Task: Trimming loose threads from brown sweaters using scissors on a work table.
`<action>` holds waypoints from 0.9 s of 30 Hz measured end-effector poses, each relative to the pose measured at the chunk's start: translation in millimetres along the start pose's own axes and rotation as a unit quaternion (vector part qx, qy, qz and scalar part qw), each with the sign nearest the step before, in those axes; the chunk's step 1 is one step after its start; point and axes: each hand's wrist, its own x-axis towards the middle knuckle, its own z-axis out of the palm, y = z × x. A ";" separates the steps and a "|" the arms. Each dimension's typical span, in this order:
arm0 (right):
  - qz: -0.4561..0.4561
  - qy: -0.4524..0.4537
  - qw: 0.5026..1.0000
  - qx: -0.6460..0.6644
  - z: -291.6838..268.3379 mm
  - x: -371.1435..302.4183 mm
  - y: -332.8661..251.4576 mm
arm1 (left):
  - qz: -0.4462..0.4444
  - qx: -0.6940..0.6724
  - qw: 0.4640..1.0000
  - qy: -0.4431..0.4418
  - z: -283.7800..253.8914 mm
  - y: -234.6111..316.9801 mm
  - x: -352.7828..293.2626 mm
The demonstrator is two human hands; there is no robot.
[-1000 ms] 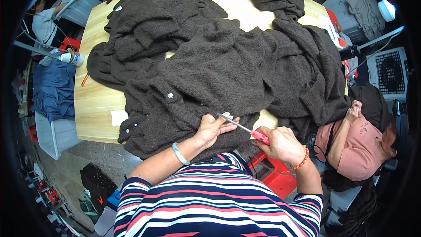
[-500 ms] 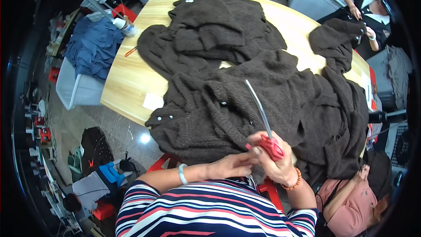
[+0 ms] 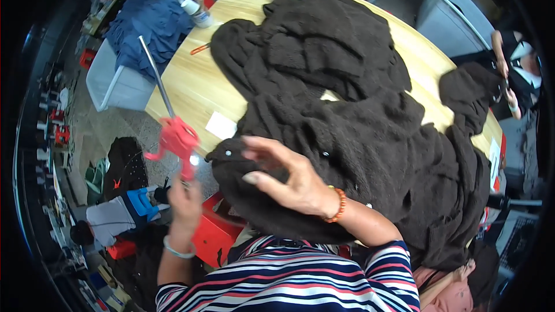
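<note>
My left hand (image 3: 185, 199) is closed round the lower end of a pink-handled tool with a long metal tube (image 3: 178, 138). The tube points up and away, past the table's left edge. My right hand (image 3: 295, 182) holds nothing. Its fingers are apart and the thumb stands out, over the near left part of a dark brown fuzzy garment (image 3: 358, 150). Small shiny snaps show on that garment, which spreads across the near side of the table. Whether my right fingertips touch the cloth, I cannot tell.
On the wooden table (image 3: 191, 89) lie another brown garment pile (image 3: 335, 40), an orange-handled tool (image 3: 200, 49), a white paper (image 3: 221, 125) and a white bottle (image 3: 199, 14). Left stands a bin of blue cloth (image 3: 141, 26). A co-worker (image 3: 514, 75) handles brown cloth at right; another person's pink sleeve (image 3: 454, 297) is nearby.
The pink-handled tool has passed from my right hand to my left, which has swung out to the left. My right hand has moved left over the garment and opened. The view has shifted.
</note>
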 end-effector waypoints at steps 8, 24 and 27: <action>0.200 0.022 0.979 0.017 -42.0 -24.6 42.6 | 0.013 0.477 0.879 -0.006 -150.4 -126.9 86.0; 0.294 0.179 0.938 -0.045 -56.2 -25.7 39.9 | -0.047 0.260 0.961 -0.078 30.7 -266.8 189.6; 0.309 0.210 0.927 -0.042 -54.7 -26.9 39.1 | -0.057 0.190 0.977 -0.079 49.0 -275.0 213.4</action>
